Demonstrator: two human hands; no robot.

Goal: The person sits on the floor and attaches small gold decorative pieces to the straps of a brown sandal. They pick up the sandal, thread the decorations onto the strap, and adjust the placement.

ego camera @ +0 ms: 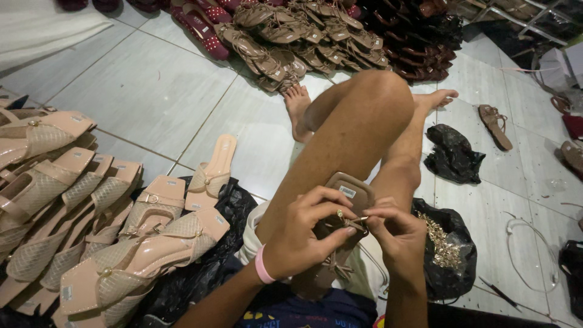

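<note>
I sit on a tiled floor with my knee raised. A brown flat sandal rests against my leg, sole end up, with a small label on it. My left hand, with a pink wristband, grips the sandal's strap area. My right hand pinches a small gold metal piece at the strap, fingertips touching those of the left hand. Thin brown laces hang below the hands.
A stack of beige square-toed sandals lies at the left on black plastic. An open black bag of gold metal pieces sits at the right. Piles of brown and red sandals fill the far floor. A crumpled black bag and a loose sandal lie at the right.
</note>
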